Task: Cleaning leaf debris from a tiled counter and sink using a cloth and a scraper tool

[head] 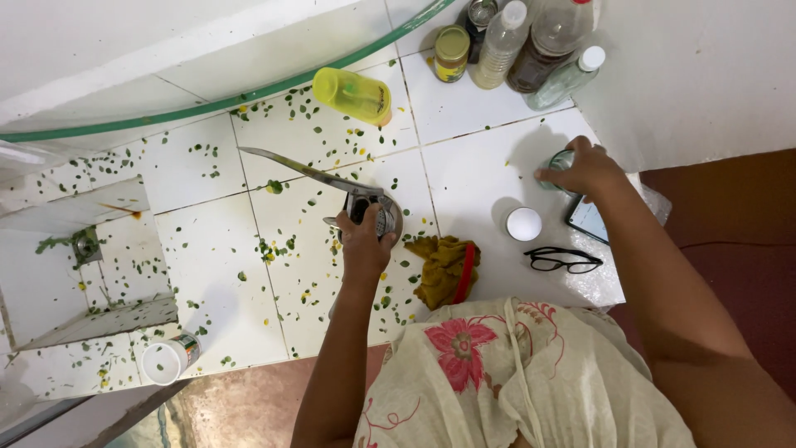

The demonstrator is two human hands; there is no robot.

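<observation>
While small green leaf scraps lie scattered over a white tiled counter point(207, 274), a person in a floral garment works with both hands at centre and upper right of the frame. Their left hand point(365, 242) is closed around a metal hand press point(377, 214) at mid-frame, fingers wrapped over its body, apparently steadying it so its long handle point(303, 170) juts toward the upper left. Their right hand point(584, 168) reaches to the upper right and curls over a small glass jar point(561, 162), fingertips bent onto its top; how firmly it grips cannot be told. Just below that jar a white round lid point(523, 224) rests on the tiles, beside black-framed eyeglasses point(564, 260) and a phone point(587, 219) partly hidden by the forearm. An olive cloth point(444, 267) sits bunched near the press. A yellow cup point(352, 94) lies tipped on its side above, and bottles point(531, 46) cluster against the wall along the top edge.
</observation>
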